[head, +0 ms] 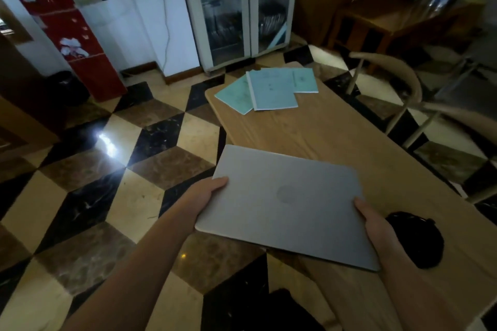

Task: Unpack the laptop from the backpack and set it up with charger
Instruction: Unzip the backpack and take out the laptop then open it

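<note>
Both hands' grip [207,196] [373,220] clasps the closed laptop [285,204], long axis left-right.

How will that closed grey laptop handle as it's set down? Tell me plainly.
The laptop looks like a thin rigid slab, so it should stay flat rather than flex. Its smooth lid may be slippery; the left hand and right hand grip opposite edges. It overhangs the table edge, so it could probably tip if released there.
</note>
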